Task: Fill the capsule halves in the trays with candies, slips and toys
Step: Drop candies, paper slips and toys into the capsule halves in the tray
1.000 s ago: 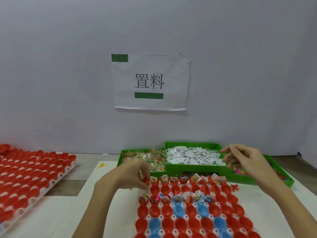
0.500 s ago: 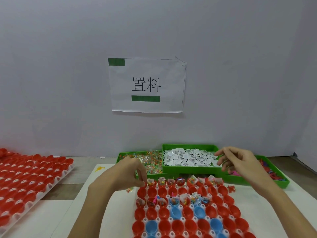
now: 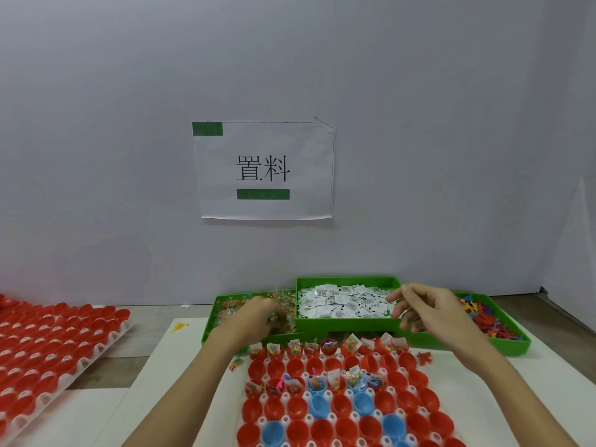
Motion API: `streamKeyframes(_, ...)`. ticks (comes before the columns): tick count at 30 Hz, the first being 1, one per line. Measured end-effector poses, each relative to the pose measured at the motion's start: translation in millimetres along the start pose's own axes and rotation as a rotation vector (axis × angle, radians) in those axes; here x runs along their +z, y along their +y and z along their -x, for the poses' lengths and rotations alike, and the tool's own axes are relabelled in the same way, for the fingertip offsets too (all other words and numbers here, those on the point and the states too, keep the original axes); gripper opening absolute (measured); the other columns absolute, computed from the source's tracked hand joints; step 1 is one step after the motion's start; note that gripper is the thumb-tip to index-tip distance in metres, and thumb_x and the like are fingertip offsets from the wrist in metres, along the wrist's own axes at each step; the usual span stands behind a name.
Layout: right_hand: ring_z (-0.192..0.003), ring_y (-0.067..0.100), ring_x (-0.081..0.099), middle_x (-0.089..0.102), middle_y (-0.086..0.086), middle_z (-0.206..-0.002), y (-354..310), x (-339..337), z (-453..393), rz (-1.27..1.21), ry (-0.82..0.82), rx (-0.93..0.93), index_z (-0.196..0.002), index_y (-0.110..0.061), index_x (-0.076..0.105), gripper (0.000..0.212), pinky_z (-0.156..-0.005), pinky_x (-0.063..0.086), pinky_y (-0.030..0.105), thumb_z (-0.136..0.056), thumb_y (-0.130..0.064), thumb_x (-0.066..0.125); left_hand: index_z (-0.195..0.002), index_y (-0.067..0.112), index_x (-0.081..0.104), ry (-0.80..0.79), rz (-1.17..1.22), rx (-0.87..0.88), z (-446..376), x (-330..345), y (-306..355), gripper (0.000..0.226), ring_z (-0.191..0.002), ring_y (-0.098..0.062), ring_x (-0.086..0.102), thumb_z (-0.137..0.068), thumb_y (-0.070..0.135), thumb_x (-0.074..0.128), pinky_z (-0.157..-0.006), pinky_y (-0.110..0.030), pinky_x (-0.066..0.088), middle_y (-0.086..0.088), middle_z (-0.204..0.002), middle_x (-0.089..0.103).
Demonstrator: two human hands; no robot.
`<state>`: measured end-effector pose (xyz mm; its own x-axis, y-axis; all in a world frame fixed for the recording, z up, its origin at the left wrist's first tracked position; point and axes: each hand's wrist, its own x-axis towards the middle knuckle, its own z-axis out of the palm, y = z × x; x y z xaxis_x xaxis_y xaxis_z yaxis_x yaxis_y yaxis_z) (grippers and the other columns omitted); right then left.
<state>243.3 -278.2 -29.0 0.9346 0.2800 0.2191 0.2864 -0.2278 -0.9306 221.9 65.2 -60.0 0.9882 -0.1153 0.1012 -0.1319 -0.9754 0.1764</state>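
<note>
Two hands work above the green bins now. Our left hand [image 3: 258, 314], which half a second ago pinched over the near-left corner of the capsule tray [image 3: 342, 411], has gone forward into the left green bin [image 3: 213, 324] and lies on the wrapped candies [image 3: 283, 298]; its fingers point down into the pile, and we cannot tell whether they have closed on a packet. Our right hand [image 3: 432, 314] has stayed over the seam between the middle bin of white slips [image 3: 342, 304] and the right bin of small toys [image 3: 490, 321], fingers loosely curled with thumb and forefinger close together, holding nothing we can see.

On the white board [image 3: 180, 375] the tray's far row of red capsule halves [image 3: 371, 362] carries packets and slips, and so do several cups two rows nearer; the nearer red and blue halves [image 3: 319, 404] hold nothing. One loose candy packet [image 3: 237, 363] lies just left of the tray, one red toy [image 3: 424, 357] just right. At far left sits another tray of red halves [image 3: 48, 346]. Since then the view has tipped slightly upward, so the paper sign [image 3: 264, 171] sits lower.
</note>
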Motion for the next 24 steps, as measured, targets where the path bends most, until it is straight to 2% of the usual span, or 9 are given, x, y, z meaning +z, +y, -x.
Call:
streamKeyframes(4, -0.064, 0.02, 0.069, 0.075, 0.01, -0.081, 2.4, -2.3, -1.5, 0.012, 0.002, 0.001, -0.097, -0.012, 0.076, 0.032, -0.055, 0.053, 0.021, -0.107, -0.025, 0.048, -0.119, 0.015, 0.074, 0.002, -0.042, -0.006, -9.9, -2.8, -1.2, 0.029, -0.108, -0.018, 0.066, -0.093, 0.002, 0.069, -0.09, -0.027, 0.055, 0.0, -0.12, 0.072)
streamKeyframes(7, -0.064, 0.019, 0.069, 0.075, 0.008, -0.08, 5.0, -4.2, -2.2, 0.019, 0.012, 0.004, -0.097, -0.014, 0.077, 0.032, -0.055, 0.053, 0.02, -0.107, -0.025, 0.048, -0.098, 0.017, 0.073, 0.032, -0.025, 0.003, -8.7, -5.4, -4.5, 0.018, -0.089, -0.013, 0.06, -0.089, 0.001, 0.071, -0.074, -0.02, 0.05, 0.007, -0.098, 0.067)
streamKeyframes(11, -0.064, 0.02, 0.069, 0.075, 0.009, -0.08, 9.7, -9.1, -3.0, 0.029, 0.027, 0.016, -0.098, -0.012, 0.076, 0.032, -0.055, 0.053, 0.022, -0.107, -0.022, 0.047, -0.081, 0.02, 0.07, 0.129, 0.047, 0.007, 1.5, -13.6, -1.4, 0.018, -0.078, -0.005, 0.059, -0.088, 0.004, 0.072, -0.062, -0.008, 0.043, 0.015, -0.082, 0.063)
streamKeyframes(15, -0.064, 0.019, 0.069, 0.074, 0.008, -0.078, 19.6, -18.5, -7.2, 0.085, 0.125, 0.013, -0.097, -0.013, 0.074, 0.027, -0.058, 0.055, 0.028, -0.107, -0.018, 0.049, -0.079, 0.027, 0.066, 0.382, 0.285, -0.021, 30.9, -20.8, 10.8, 0.022, -0.067, -0.001, 0.062, -0.086, 0.015, 0.082, -0.061, -0.009, 0.048, 0.015, -0.076, 0.068)
streamKeyframes(18, -0.068, 0.015, 0.069, 0.073, 0.002, -0.079, 32.2, -27.1, -11.2, 0.244, 0.251, -0.01, -0.095, -0.016, 0.072, 0.022, -0.058, 0.054, 0.021, -0.103, -0.008, 0.053, -0.089, 0.029, 0.074, 0.529, 0.546, -0.035, 65.8, -13.7, 28.4, 0.016, -0.07, -0.003, 0.071, -0.08, 0.029, 0.087, -0.064, -0.012, 0.055, 0.012, -0.074, 0.075)
streamKeyframes(20, -0.081, 0.014, 0.069, 0.074, -0.002, -0.09, 41.2, -29.3, -12.3, 0.412, 0.303, -0.014, -0.097, -0.018, 0.073, 0.021, -0.068, 0.053, 0.02, -0.1, -0.004, 0.058, -0.094, 0.032, 0.077, 0.529, 0.69, -0.032, 85.6, -7.2, 40.0, 0.02, -0.069, -0.006, 0.074, -0.077, 0.031, 0.088, -0.065, -0.014, 0.058, 0.012, -0.076, 0.077)
streamKeyframes(24, -0.096, 0.018, 0.067, 0.075, 0.006, -0.108, 54.6, -29.5, -17.8, 0.668, 0.354, -0.004, -0.108, -0.009, 0.077, 0.021, -0.093, 0.053, 0.033, -0.095, 0.0, 0.065, -0.095, 0.029, 0.081, 0.412, 0.819, -0.014, 95.0, -4.5, 54.8, 0.02, -0.071, -0.011, 0.076, -0.076, 0.029, 0.086, -0.071, -0.026, 0.063, 0.008, -0.081, 0.079)
